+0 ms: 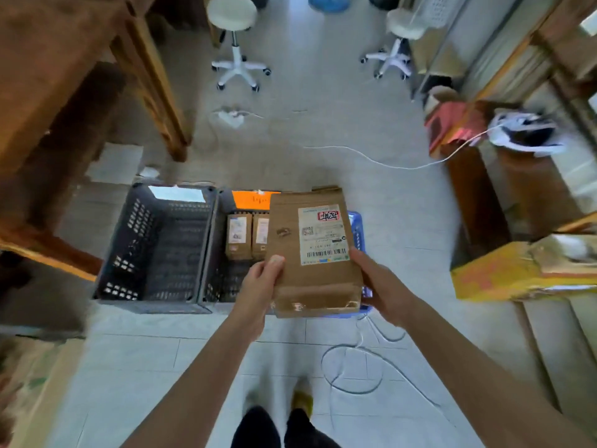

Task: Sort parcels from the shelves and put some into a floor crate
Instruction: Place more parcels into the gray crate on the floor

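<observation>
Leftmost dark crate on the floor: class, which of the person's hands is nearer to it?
Left. The left hand grips the parcel's edge nearer the crate; the right hand grips its far edge.

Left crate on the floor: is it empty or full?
Empty. The left crate shows only its bare slotted bottom, while the middle crate beside it holds two parcels.

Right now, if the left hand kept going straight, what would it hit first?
Probably the grey middle crate below; the left hand grips the brown parcel, which would travel along. Depth is unclear.
</observation>
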`<state>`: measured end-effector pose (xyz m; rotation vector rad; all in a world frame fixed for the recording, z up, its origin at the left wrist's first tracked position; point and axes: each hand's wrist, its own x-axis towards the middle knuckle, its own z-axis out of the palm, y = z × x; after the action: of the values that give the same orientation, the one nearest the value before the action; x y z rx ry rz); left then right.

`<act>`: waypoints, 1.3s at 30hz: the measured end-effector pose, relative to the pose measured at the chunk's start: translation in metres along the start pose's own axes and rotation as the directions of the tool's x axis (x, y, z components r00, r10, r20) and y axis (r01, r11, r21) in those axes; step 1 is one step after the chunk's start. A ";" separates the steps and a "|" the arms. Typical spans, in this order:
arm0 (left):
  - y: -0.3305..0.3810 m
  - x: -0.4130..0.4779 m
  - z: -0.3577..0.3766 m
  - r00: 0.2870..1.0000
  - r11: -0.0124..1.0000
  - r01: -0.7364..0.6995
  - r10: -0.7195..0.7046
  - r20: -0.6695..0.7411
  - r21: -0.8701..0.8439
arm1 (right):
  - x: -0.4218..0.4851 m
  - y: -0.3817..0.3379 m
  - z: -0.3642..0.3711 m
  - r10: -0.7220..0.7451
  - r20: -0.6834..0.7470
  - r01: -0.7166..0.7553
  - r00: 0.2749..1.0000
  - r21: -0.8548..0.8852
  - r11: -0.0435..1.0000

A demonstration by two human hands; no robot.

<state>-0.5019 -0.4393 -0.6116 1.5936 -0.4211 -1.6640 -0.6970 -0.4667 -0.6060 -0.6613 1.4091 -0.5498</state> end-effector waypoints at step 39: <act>-0.348 0.612 0.167 0.857 0.862 0.506 -0.506 -0.104 -0.021 | 0.617 0.316 -0.159 0.496 -0.471 -0.122 0.729 0.624 0.772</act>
<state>-0.7114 -0.7001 -1.2531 1.9006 0.0647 -1.9436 -0.8088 -0.6907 -1.2710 0.2990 1.8061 -0.8957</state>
